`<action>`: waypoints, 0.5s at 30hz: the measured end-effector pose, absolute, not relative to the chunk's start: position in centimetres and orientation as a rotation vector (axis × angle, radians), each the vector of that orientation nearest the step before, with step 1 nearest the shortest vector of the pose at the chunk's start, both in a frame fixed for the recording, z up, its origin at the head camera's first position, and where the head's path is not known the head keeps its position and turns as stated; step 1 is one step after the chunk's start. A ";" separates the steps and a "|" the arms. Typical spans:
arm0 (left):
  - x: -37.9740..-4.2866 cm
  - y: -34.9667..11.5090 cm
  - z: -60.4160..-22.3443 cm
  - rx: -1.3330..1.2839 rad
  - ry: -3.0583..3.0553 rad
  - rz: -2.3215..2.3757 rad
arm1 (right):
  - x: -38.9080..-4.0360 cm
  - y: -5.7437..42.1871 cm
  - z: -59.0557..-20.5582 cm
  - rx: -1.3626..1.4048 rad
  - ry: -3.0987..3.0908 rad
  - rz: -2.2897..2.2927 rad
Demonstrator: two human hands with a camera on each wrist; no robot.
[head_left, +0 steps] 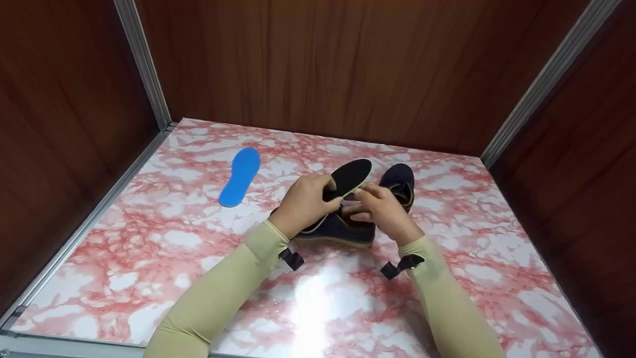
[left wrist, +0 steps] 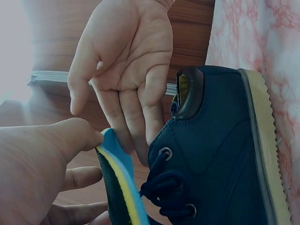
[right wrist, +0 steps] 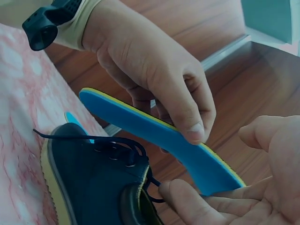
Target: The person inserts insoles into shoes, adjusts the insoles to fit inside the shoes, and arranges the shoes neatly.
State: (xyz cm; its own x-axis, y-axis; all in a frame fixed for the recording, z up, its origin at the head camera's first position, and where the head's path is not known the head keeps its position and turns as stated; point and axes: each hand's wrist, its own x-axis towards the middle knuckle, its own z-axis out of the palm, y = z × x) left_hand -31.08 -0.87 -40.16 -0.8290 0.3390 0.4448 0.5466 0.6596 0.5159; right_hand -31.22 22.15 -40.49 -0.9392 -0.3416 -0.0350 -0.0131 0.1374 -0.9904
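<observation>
My left hand (head_left: 307, 201) pinches an insole (head_left: 353, 175) along its edge, thumb on the blue face. Its dark underside is turned up in the head view; the blue face and a yellow edge layer show in the right wrist view. Fingers of my right hand (head_left: 386, 211), loosely extended with the palm toward the insole in the left wrist view (left wrist: 133, 70), lie right at one end of it. Below both hands a dark navy lace-up shoe (head_left: 343, 232) with a tan sole stands upright, partly hidden by them. Its laces are tied in the left wrist view.
A second navy shoe (head_left: 397, 175) sits just behind my right hand. Another blue insole (head_left: 240, 178) lies flat on the left of the red-and-white marbled table (head_left: 164, 278). Dark wood panels (head_left: 318, 64) with metal corner posts enclose the back and sides.
</observation>
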 end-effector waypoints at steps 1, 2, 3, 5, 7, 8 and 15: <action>-31.0 -0.8 -40.1 -0.706 -2.570 -0.953 | -31.2 22.1 -40.6 -0.339 2.138 -1.903; -30.9 -0.8 -40.1 -0.706 -2.573 -0.961 | -31.2 22.0 -40.7 -0.329 2.111 -1.927; -30.8 -0.7 -40.1 -0.705 -2.576 -0.966 | -31.2 21.9 -40.7 -0.317 2.078 -1.955; -30.8 -0.6 -40.1 -0.703 -2.583 -0.972 | -31.2 21.8 -40.9 -0.300 2.010 -2.016; -30.7 -0.4 -40.1 -0.707 -2.585 -0.969 | -31.2 21.6 -41.0 -0.282 1.949 -2.072; -30.6 -0.4 -40.1 -0.711 -2.582 -0.967 | -31.2 21.5 -41.0 -0.276 1.924 -2.096; -30.4 0.2 -40.4 -0.734 -2.559 -0.951 | -31.1 21.0 -41.2 -0.219 1.815 -2.199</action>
State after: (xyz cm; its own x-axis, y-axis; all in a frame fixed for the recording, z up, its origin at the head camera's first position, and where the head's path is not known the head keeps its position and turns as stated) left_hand -30.39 0.18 -40.36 -0.8195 0.3544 0.4504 0.5626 0.6476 0.5139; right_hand -31.11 21.04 -41.17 -0.9490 -0.3093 -0.0609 0.1184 -0.1706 -0.9782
